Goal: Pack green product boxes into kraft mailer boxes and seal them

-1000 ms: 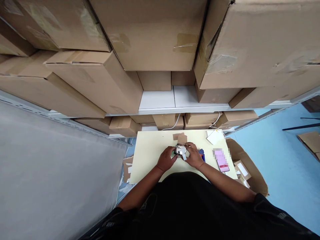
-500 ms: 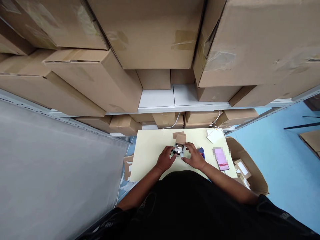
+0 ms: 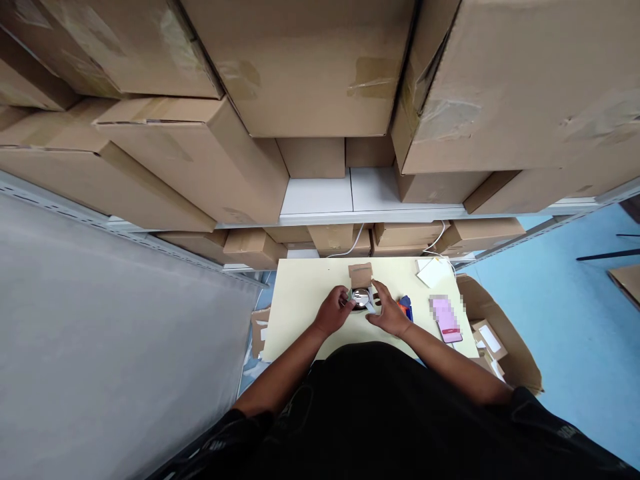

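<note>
A small round shiny silver object [image 3: 360, 297] sits between my two hands over a pale yellow table [image 3: 305, 293]. My left hand [image 3: 333, 313] is curled around its left side. My right hand [image 3: 387, 311] grips its right side, fingers bent, with a light strip hanging under the object. A small open brown cardboard box [image 3: 361, 274] stands just beyond the object, touching or nearly touching it. My dark-clothed body hides the table's near edge.
A blue and orange tool [image 3: 405, 307] lies right of my right hand, then a pink phone [image 3: 445, 320] and a white card [image 3: 432, 272] with a cable. Large cardboard boxes [image 3: 310, 67] fill shelves ahead. An open carton [image 3: 500, 340] stands on the blue floor at right.
My hands and the silver object have shifted slightly toward the small cardboard box. The box's flap now stands more upright behind the object.
</note>
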### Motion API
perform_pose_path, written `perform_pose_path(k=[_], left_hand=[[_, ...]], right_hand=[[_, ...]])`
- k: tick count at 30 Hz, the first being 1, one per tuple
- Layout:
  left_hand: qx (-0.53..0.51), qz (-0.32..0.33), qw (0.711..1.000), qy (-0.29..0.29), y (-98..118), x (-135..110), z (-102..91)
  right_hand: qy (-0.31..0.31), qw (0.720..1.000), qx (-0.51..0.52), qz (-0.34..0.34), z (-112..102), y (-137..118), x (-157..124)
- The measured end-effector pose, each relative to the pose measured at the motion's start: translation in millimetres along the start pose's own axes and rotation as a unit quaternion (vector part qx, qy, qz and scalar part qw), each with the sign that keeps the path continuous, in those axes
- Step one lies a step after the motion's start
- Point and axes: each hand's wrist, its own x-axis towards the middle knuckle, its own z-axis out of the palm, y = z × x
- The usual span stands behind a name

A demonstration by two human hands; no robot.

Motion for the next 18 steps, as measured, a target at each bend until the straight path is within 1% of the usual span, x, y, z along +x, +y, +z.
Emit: perform_pose_path(k=[2,3,4,5,7,9,12,14,18], left_hand=[[-0.031,-0.043,0.998,0.014,4.0,17.0,-3.2],[-0.043,-0.061,0.997,0.007,7.4,26.1,-5.3],[-0.051,-0.071,0.996,-0.013,11.4,34.6,-7.6],[-0.053,-0.068,0.996,-0.036,15.7,41.8,-10.2],[-0.048,-0.030,0.996,-0.070,23.8,50.5,-15.5],[-0.041,0.027,0.995,-0.082,29.2,50.5,-20.5],[-0.028,0.088,0.990,-0.103,31.4,39.1,-26.6],[-0.009,0.096,0.990,-0.107,30.6,30.3,-28.8],[-0.019,0.070,0.995,-0.074,28.3,22.8,-28.9]], right_hand=[[-0.002,1.000,0.001,0.015,0.5,1.3,-0.3],[-0.004,1.000,0.000,0.021,0.9,1.9,0.4],[-0.008,1.000,-0.003,0.025,1.3,2.5,1.7],[-0.010,1.000,-0.008,0.028,1.4,3.1,3.3],[-0.012,0.999,-0.019,0.031,1.2,3.8,6.4],[-0.012,0.999,-0.024,0.037,0.4,4.0,8.3],[-0.019,0.999,-0.007,0.039,-1.5,3.7,6.7],[-0.031,0.999,0.008,0.025,-3.5,3.5,2.7],[-0.057,0.998,0.006,-0.005,-10.9,2.6,-5.5]])
